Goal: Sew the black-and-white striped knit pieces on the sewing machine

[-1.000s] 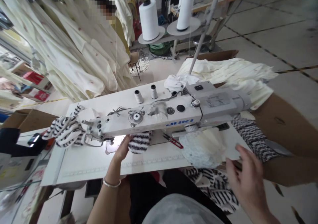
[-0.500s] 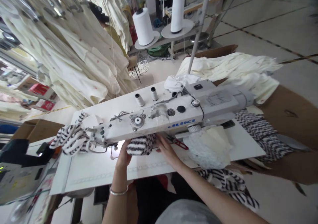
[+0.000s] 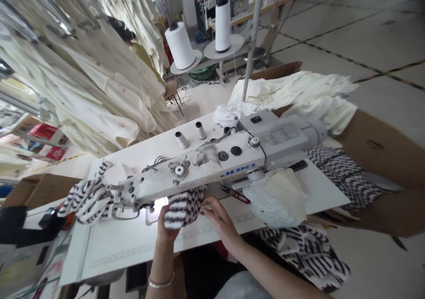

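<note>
The fuzzy black-and-white striped fabric piece point(image 3: 182, 207) at the frame's centre lies on a plain white counter point(image 3: 133, 241). Above it, the pale grey sewing machine point(image 3: 219, 159) bears blue lettering. Red-handled snips point(image 3: 235, 193) lie beside a white lace bundle point(image 3: 275, 196).

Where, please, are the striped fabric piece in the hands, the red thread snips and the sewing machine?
striped fabric piece point(image 3: 181, 206), head view, on its black-and-white middle fold.
red thread snips point(image 3: 236, 194), head view, on the red handle.
sewing machine point(image 3: 212, 164), head view, on the top of its arm.

needle area hidden under sewing machine point(image 3: 212, 162), striped fabric point(image 3: 181, 208) partly tucked beneath it
</note>
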`<state>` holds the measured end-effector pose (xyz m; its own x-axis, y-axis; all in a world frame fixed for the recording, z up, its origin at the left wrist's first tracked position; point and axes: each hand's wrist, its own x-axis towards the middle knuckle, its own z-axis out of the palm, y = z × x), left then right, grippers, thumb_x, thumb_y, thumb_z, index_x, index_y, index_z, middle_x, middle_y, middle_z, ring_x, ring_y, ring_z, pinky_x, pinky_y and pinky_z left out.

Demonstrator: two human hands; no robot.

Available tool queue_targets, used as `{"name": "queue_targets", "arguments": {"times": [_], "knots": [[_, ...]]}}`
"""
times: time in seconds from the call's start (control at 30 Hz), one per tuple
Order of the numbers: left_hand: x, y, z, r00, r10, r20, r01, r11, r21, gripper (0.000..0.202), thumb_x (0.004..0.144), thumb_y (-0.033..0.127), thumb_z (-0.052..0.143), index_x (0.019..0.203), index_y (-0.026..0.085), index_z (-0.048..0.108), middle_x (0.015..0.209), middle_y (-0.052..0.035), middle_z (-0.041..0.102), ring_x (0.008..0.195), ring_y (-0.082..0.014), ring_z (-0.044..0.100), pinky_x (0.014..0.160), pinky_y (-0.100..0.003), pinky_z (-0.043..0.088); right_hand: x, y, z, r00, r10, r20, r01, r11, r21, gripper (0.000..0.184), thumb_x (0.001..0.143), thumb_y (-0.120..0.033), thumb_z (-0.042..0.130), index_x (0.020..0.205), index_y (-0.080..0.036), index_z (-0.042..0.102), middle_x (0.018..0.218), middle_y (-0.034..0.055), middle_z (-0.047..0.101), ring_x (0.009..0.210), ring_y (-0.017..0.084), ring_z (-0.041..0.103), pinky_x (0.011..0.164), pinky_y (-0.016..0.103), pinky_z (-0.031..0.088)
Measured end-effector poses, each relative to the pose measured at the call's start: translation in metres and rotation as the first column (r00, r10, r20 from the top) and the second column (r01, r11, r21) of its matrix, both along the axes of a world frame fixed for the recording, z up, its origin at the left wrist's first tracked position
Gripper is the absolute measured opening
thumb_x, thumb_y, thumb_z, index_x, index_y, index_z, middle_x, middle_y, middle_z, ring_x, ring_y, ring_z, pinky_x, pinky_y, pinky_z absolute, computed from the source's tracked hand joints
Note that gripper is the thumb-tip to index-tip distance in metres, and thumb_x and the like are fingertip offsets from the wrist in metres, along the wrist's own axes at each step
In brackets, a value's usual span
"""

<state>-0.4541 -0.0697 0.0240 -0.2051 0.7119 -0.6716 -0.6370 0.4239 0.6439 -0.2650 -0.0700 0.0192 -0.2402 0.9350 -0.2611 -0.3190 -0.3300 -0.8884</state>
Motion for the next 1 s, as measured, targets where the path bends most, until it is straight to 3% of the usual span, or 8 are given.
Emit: {"name": "queue_targets", "arguments": {"times": [0.13, 0.3, 0.43, 0.6, 0.7, 0.77, 0.87, 1.0], "knots": [[-0.002, 0.009, -0.002, 0.987, -0.095, -0.128, 0.094, 0.995, -0.014, 0.024, 0.094, 0.034, 0.053, 0.088, 0.012, 0.059, 0.066, 0.0040, 0.055, 0.046, -0.0055, 0.048, 0.043, -0.018, 0.043, 0.000, 0.007, -0.009, 0.999, -0.007, 0.052, 0.001, 0.994, 0.113, 0.034, 0.090, -0.037, 0.057, 0.119, -0.018, 0.056, 0.126, 0.0088, 0.054, 0.110, 0.023, 0.055, 0.091, 0.047, 0.046], [-0.005, 0.027, 0.010, 0.891, -0.181, -0.417, 0.190, 0.982, -0.019, 0.021, 0.089, 0.031, 0.060, 0.096, 0.012, 0.063, 0.096, -0.0051, 0.068, 0.086, -0.0175, 0.065, 0.079, -0.037, 0.053, -0.002, 0.020, -0.028, 0.985, -0.004, 0.172, -0.017, 0.993, 0.121, 0.034, 0.091, -0.037, 0.057, 0.119, -0.017, 0.055, 0.120, 0.0082, 0.057, 0.102, 0.021, 0.058, 0.085, 0.043, 0.050], [-0.009, 0.032, 0.021, 0.757, -0.214, -0.617, 0.235, 0.971, -0.049, 0.025, 0.085, 0.034, 0.064, 0.103, 0.017, 0.065, 0.118, -0.0093, 0.065, 0.121, -0.0256, 0.053, 0.106, -0.048, 0.037, 0.000, 0.024, -0.035, 0.974, -0.034, 0.222, 0.008, 0.993, 0.115, 0.033, 0.091, -0.036, 0.056, 0.118, -0.018, 0.056, 0.120, 0.0081, 0.057, 0.101, 0.020, 0.058, 0.085, 0.042, 0.050], [-0.004, 0.034, 0.023, 0.662, -0.280, -0.695, 0.289, 0.951, -0.107, 0.043, 0.083, 0.050, 0.056, 0.114, 0.020, 0.061, 0.127, -0.0079, 0.061, 0.139, -0.0284, 0.032, 0.116, -0.051, 0.019, -0.009, 0.024, -0.022, 0.963, -0.124, 0.240, 0.092, 0.985, 0.144, 0.035, 0.092, -0.037, 0.055, 0.122, -0.019, 0.054, 0.121, 0.0085, 0.056, 0.101, 0.020, 0.059, 0.084, 0.042, 0.051], [0.002, 0.033, 0.019, 0.648, -0.317, -0.692, 0.299, 0.942, -0.152, 0.055, 0.079, 0.056, 0.054, 0.118, 0.016, 0.058, 0.133, -0.0094, 0.057, 0.141, -0.0309, 0.025, 0.118, -0.049, 0.014, -0.017, 0.034, -0.007, 0.952, -0.176, 0.251, 0.115, 0.964, 0.240, 0.036, 0.092, -0.037, 0.055, 0.124, -0.020, 0.053, 0.128, 0.0092, 0.053, 0.110, 0.023, 0.055, 0.092, 0.047, 0.046], [0.006, 0.027, 0.016, 0.657, -0.311, -0.686, 0.272, 0.947, -0.168, 0.064, 0.080, 0.059, 0.049, 0.125, 0.014, 0.052, 0.144, -0.0115, 0.046, 0.142, -0.0317, 0.021, 0.118, -0.049, 0.013, -0.020, 0.044, 0.001, 0.949, -0.191, 0.251, 0.115, 0.950, 0.290, 0.036, 0.092, -0.036, 0.055, 0.123, -0.020, 0.054, 0.129, 0.0092, 0.053, 0.112, 0.023, 0.054, 0.093, 0.048, 0.045], [0.015, 0.012, 0.015, 0.695, -0.267, -0.668, 0.209, 0.963, -0.168, 0.066, 0.085, 0.061, 0.042, 0.134, 0.018, 0.044, 0.152, -0.0105, 0.032, 0.142, -0.0326, 0.020, 0.115, -0.052, 0.022, -0.024, 0.051, 0.006, 0.954, -0.196, 0.226, 0.121, 0.944, 0.306, 0.034, 0.092, -0.037, 0.055, 0.122, -0.020, 0.055, 0.127, 0.0089, 0.054, 0.109, 0.022, 0.056, 0.092, 0.046, 0.046], [0.031, 0.001, 0.019, 0.741, -0.200, -0.641, 0.162, 0.980, -0.118, 0.047, 0.090, 0.051, 0.050, 0.127, 0.022, 0.052, 0.143, -0.0114, 0.045, 0.133, -0.0297, 0.040, 0.108, -0.053, 0.034, -0.033, 0.045, -0.003, 0.971, -0.163, 0.174, 0.119, 0.963, 0.242, 0.034, 0.092, -0.038, 0.054, 0.121, -0.020, 0.055, 0.126, 0.0088, 0.054, 0.107, 0.022, 0.056, 0.090, 0.045, 0.047]]}}
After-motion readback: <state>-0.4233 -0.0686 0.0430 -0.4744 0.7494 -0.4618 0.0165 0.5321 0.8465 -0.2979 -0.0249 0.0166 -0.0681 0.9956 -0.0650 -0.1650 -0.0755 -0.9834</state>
